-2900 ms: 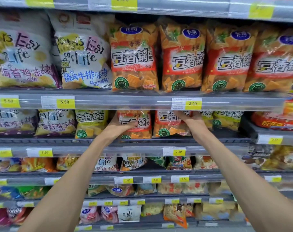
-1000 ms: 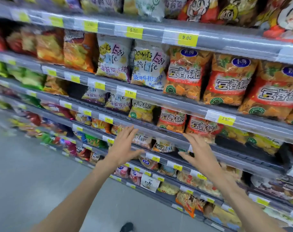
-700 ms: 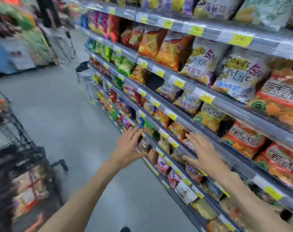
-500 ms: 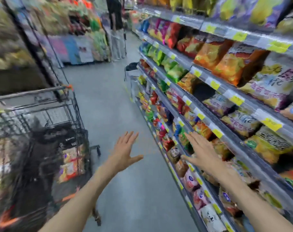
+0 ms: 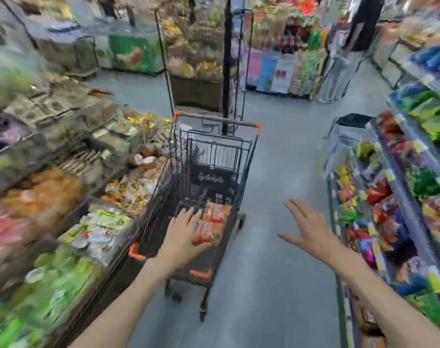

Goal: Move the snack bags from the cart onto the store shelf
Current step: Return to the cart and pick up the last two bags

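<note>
Store shelf [image 5: 402, 187] bounds our right; bare floor [image 5: 276, 187] runs between it and the cart [image 5: 215, 156]. Snack bags [image 5: 212, 223] lie in the cart. Left hand [image 5: 182, 238] (grip released) over the basket, right hand [image 5: 310, 231] spread, holding nothing.

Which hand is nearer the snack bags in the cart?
Left. The left hand reaches over the cart beside the snack bags; the right hand hangs over the aisle floor.
</note>
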